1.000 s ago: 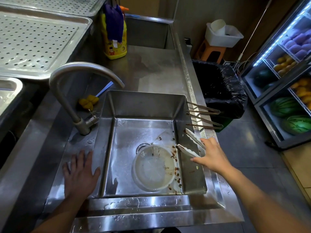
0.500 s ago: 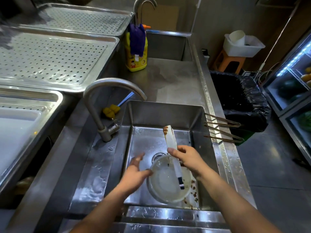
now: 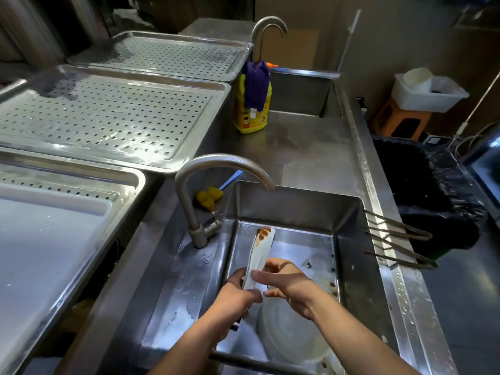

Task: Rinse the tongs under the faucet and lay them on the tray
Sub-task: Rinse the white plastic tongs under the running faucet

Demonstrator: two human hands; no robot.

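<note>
Both hands are gripping the white tongs [image 3: 261, 251] over the sink [image 3: 349, 239]: the left hand [image 3: 238, 296] is wrapping around the lower, hinge end, and the right hand [image 3: 286, 280] is pinching the arms mid-length with thumb and fingers closed. The tips are pointing toward 12 o'clock, below the faucet [image 3: 224, 169] spout and a bit toward 7 from it, with brown gunk on the end. No water is visibly running.

These are looking like light plastic tongs, stiff-ish but springy, and probably slick once wet, so I'd be holding them near the hinge and keeping the dirty tips free for the stream.

Down in the sink a clear round bowl [image 3: 286, 331] is sitting at 6 o'clock, seemingly empty, with brown bits scattered along the right wall. The perforated tray [image 3: 108, 123] at 10 o'clock is sitting bare.
</note>
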